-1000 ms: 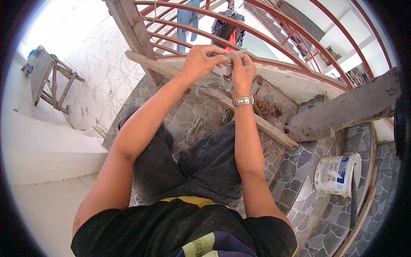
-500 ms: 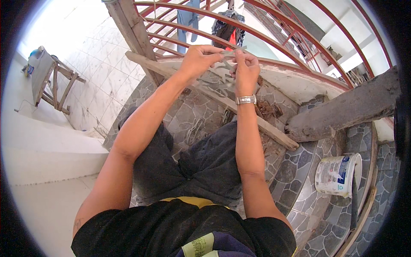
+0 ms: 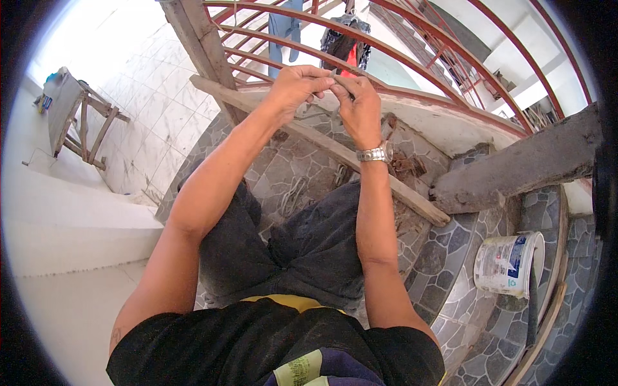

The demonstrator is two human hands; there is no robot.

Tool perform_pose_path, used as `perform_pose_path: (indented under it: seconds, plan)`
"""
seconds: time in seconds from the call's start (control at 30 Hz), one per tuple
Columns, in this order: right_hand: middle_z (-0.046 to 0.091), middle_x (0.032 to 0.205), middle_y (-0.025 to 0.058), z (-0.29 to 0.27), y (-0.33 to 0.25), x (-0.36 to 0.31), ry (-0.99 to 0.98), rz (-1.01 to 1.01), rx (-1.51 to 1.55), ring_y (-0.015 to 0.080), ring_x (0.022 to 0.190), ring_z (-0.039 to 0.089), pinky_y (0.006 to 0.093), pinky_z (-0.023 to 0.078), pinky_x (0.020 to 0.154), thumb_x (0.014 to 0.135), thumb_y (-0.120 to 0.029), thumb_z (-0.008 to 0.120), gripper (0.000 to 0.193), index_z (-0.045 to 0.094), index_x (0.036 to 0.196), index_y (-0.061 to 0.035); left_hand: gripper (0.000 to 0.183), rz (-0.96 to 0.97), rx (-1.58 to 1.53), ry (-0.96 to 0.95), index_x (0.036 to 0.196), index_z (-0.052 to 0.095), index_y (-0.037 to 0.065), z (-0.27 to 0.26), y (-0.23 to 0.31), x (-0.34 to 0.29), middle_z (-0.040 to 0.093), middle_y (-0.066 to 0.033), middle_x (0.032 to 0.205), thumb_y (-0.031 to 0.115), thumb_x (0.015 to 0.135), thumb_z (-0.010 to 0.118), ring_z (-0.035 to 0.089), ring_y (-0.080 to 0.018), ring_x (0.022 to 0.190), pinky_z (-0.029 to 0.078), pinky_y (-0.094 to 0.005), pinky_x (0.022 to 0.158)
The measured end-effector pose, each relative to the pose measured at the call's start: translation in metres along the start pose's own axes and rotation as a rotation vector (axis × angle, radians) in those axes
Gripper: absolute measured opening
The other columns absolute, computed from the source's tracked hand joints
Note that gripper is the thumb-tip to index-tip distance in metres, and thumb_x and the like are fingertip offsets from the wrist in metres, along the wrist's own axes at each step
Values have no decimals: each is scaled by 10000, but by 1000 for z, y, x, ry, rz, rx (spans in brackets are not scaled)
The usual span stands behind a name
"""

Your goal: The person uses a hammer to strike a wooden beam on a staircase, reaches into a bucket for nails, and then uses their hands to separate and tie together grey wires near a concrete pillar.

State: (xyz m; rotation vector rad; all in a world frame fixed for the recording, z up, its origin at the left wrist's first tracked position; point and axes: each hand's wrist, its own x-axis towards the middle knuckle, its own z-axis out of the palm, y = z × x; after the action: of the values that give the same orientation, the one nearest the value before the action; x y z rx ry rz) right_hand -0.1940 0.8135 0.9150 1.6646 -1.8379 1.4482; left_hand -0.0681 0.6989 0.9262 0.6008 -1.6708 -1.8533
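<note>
My left hand (image 3: 297, 89) and my right hand (image 3: 359, 103) meet in front of the railing, their fingertips nearly touching. Both are closed in a pinch on a thin, limp grey strip (image 3: 333, 74), mostly hidden by the fingers. Loose lengths seem to dangle below them, too small to make out well. Under the hands a long wooden plank (image 3: 335, 152) slants from upper left to lower right. A metal-banded watch is on my right wrist.
Red curved railings (image 3: 393, 55) with hanging clothes (image 3: 344, 42) stand ahead, beside a wooden post (image 3: 201, 45). A thick rough beam (image 3: 515, 161) juts in from the right. A white bucket (image 3: 502, 264) lies tipped on the stone-patterned steps. At left stands a wooden stand (image 3: 80, 119).
My hands have come together, the right one moving left and turning inward. The strip that showed between them is now mostly covered by fingers.
</note>
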Motion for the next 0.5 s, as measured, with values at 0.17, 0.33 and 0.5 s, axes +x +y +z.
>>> perform_pose_path:
  seconds: [0.17, 0.33, 0.5]
  plan:
    - [720, 845, 135, 3, -4, -3, -123, 375, 355, 218, 727, 678, 339, 519, 635, 926, -140, 641, 227, 696, 1065, 32, 238, 89, 86, -29, 1051, 722, 25, -1, 0, 3, 696, 2, 840, 181, 872, 743, 550, -57, 690, 395, -214, 582]
    - [711, 842, 106, 5, 5, -5, -59, 688, 882, 135, 666, 630, 248, 451, 539, 942, -115, 618, 192, 659, 1028, 52, 209, 190, 389, -50, 1071, 740, 57, 1, 5, 4, 689, 13, 818, 138, 881, 711, 563, -54, 705, 449, -232, 634]
    - [689, 816, 82, 10, 16, -9, 26, 826, 1070, 94, 610, 563, 213, 372, 487, 941, -102, 616, 134, 653, 998, 13, 255, 418, 565, -27, 1112, 741, 103, 9, -3, 6, 717, -43, 820, 73, 872, 660, 635, -104, 749, 503, -271, 694]
